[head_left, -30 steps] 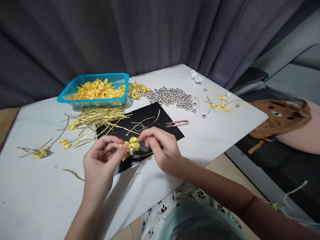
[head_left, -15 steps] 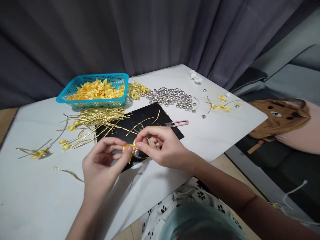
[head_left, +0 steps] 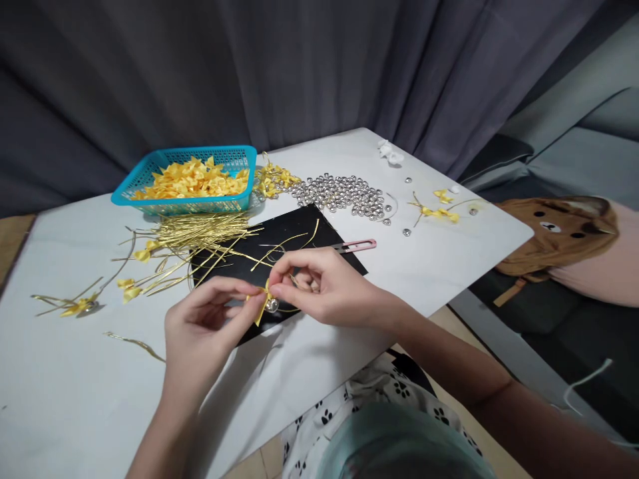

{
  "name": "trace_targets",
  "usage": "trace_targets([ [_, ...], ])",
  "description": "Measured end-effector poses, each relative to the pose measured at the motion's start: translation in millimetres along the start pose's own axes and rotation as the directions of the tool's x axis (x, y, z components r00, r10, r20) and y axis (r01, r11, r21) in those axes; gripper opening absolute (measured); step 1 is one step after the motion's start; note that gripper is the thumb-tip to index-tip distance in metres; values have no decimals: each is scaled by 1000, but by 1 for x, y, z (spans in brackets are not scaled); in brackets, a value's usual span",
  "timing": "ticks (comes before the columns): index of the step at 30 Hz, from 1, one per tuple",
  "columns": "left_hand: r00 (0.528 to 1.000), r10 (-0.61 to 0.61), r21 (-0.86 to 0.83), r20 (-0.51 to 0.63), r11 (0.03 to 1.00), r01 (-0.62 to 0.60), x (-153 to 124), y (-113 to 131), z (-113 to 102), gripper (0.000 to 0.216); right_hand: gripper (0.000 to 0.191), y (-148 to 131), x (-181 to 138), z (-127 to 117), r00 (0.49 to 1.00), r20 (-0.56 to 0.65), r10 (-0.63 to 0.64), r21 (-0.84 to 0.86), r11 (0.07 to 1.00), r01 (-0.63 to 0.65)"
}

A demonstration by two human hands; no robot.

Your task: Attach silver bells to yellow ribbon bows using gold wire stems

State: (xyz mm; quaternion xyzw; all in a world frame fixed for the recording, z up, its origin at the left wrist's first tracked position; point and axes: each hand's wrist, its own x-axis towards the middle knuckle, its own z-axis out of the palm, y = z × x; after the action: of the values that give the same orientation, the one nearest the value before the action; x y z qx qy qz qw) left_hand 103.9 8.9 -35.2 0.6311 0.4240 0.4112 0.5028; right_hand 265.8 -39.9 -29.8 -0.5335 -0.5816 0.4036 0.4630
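Note:
My left hand (head_left: 207, 326) and my right hand (head_left: 319, 286) meet above the near edge of a black sheet (head_left: 299, 233). Both pinch one small yellow ribbon bow (head_left: 263, 301) with a silver bell (head_left: 272, 305) hanging under it and a thin gold wire tie trailing from it. The fingers of both hands are closed on the bow. A loose heap of gold wire ties (head_left: 200, 233) lies just beyond my left hand.
A teal basket (head_left: 184, 176) of yellow bows stands at the back left. Silver bells (head_left: 344, 193) are heaped behind the sheet. Pink snips (head_left: 354, 246) lie right of my right hand. Finished bows (head_left: 74, 306) lie at left and at right (head_left: 439, 211). A bear bag (head_left: 559, 233) sits beyond the table's right edge.
My right hand has moved left to pinch the bow next to my left fingers. The bow is now squeezed narrower and the bell hangs slightly further right.

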Motion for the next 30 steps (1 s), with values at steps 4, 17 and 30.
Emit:
trace_targets([
  [4,992,-102,-56,73,993,106,3,-2,-3,10,11,-1,2,-7,997,73,31,0,1000,-31],
  [17,986,-120,-15,113,992,123,1,-1,-4,12,5,-17,4,-15,985,168,48,-129,991,-27],
  [30,992,-84,-25,92,996,87,1,-3,-4,4,3,-16,3,-13,991,122,55,-156,987,-36],
])
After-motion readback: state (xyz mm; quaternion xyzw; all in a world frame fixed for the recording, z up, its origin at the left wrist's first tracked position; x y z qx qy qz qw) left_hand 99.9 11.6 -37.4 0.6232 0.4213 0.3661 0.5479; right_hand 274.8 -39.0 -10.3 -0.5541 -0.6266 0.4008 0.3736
